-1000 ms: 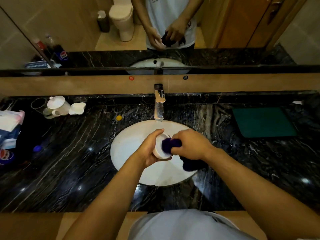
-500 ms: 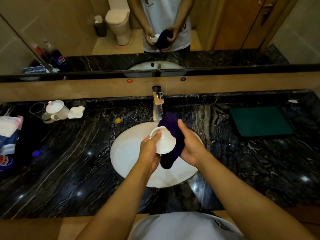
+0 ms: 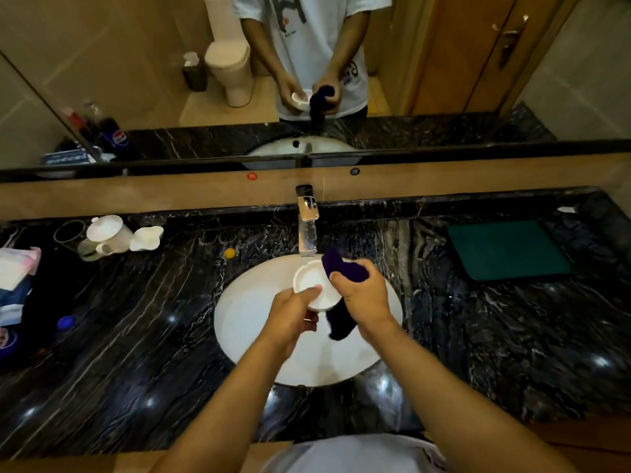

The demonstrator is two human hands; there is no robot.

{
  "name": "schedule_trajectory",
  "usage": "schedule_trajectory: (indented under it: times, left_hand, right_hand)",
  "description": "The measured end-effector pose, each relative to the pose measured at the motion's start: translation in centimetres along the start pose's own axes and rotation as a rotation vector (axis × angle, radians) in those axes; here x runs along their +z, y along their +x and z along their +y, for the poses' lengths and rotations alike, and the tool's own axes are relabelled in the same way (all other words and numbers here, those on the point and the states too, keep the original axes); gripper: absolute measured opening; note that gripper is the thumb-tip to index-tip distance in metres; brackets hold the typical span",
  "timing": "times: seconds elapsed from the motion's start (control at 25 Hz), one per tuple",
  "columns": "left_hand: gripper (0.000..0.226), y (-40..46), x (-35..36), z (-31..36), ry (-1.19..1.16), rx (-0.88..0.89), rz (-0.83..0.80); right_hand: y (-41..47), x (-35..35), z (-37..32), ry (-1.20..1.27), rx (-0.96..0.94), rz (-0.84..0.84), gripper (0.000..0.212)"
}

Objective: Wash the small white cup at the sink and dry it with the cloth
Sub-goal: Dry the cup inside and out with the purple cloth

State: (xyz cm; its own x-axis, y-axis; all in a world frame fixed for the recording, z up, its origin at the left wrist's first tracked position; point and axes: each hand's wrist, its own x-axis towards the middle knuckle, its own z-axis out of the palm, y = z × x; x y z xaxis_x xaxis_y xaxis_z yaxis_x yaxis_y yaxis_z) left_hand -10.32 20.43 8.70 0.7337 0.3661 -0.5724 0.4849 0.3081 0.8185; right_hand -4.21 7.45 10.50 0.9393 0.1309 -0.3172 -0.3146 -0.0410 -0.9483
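The small white cup (image 3: 312, 283) is held over the white sink basin (image 3: 249, 322), its opening facing up towards me. My left hand (image 3: 290, 319) grips it from below, with the thumb on its near rim. My right hand (image 3: 363, 297) grips a dark purple cloth (image 3: 343, 268) against the cup's right side. One end of the cloth sticks up past the rim and the other end hangs down below my hand. The chrome tap (image 3: 307, 223) stands just behind the cup, and I see no water running.
A black marble counter (image 3: 136, 336) surrounds the basin. At the back left stand a white teapot (image 3: 107, 233), a white dish (image 3: 146, 238) and a glass (image 3: 68, 232). A green mat (image 3: 505, 249) lies at the right. Packets sit at the left edge, and a mirror is behind.
The cloth came out of the cup and now sits against its right side. The cup has turned so its opening faces up, and both hands have risen slightly towards the tap.
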Motion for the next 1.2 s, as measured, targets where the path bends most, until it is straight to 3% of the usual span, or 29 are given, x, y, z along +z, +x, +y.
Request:
schedule_trajectory:
  times: [0.08, 0.16, 0.24, 0.36, 0.48, 0.56, 0.64, 0.76, 0.84, 0.92, 0.96, 1.04, 1.2]
  left_hand:
    - [0.029, 0.2, -1.0, 1.5, 0.094, 0.041, -0.093]
    - [0.032, 0.2, -0.6, 2.2, 0.142, 0.123, -0.073]
    - [0.031, -0.3, 1.2, 2.0, -0.003, 0.176, 0.046]
    - [0.026, -1.0, 4.5, 1.6, -0.383, 0.1, 0.27]
    - [0.027, -0.8, 5.4, 1.7, -0.578, 0.063, 0.36]
    - [0.029, -0.4, 4.9, 1.9, -0.501, 0.065, 0.384]
    - [0.027, -0.1, 3.8, 1.8, -0.322, 0.057, 0.33]
    - [0.027, -0.1, 0.8, 2.3, -0.022, 0.031, 0.043]
    - [0.03, -0.4, -0.9, 3.3, 0.105, 0.017, -0.119]
    - [0.03, -0.7, -1.0, 3.8, 0.12, 0.095, -0.124]
    - [0.027, -0.9, -0.4, 3.8, 0.053, 0.15, -0.077]
    - [0.02, -1.5, 1.6, 3.2, -0.202, 0.203, 0.039]
    - [0.022, -1.9, 5.0, 2.1, -0.745, -0.031, 0.154]
  right_hand:
    - [1.0, -1.5, -1.8, -0.175, -0.05, -0.236, 0.03]
    - [1.4, -1.6, -2.8, -0.213, -0.068, -0.32, 0.032]
    - [0.8, 0.1, -3.0, -0.04, -0.076, -0.161, 0.034]
    - [-0.5, 2.9, -2.2, 0.076, -0.107, 0.167, 0.037]
    - [-2.0, 4.0, -1.0, 0.11, -0.157, 0.234, 0.033]
    - [-2.9, 4.5, 0.0, 0.119, -0.113, 0.23, 0.03]
    - [-3.2, 4.3, 0.3, 0.14, -0.034, 0.244, 0.027]
    - [-1.9, 2.7, -0.9, 0.067, -0.066, 0.224, 0.028]
    - [-0.7, 1.4, -2.4, -0.132, -0.148, 0.081, 0.03]
    - [0.1, 0.6, -3.7, -0.254, -0.183, -0.134, 0.031]
    - [0.3, 0.5, -4.1, -0.25, -0.181, -0.198, 0.03]
    - [0.0, 0.9, -4.3, -0.134, -0.179, -0.166, 0.031]
    - [-2.1, 3.5, -1.4, 0.097, -0.201, 0.19, 0.032]
